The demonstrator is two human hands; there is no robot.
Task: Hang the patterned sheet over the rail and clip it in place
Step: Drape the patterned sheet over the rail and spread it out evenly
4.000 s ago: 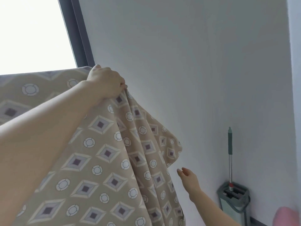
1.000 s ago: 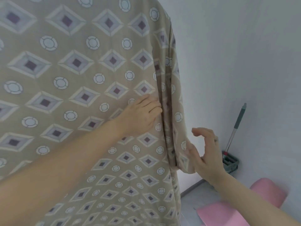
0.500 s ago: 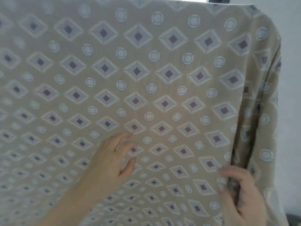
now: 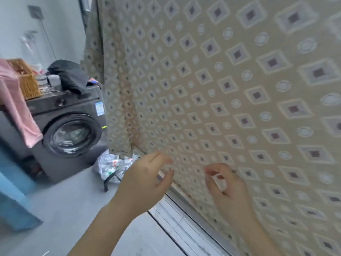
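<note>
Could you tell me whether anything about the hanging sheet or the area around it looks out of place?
The sheet hangs fairly smoothly, but its left edge is bunched into a vertical fold rather than lying flat. A pink cloth droops over the washing machine, and a plastic bag lies on the floor.
</note>
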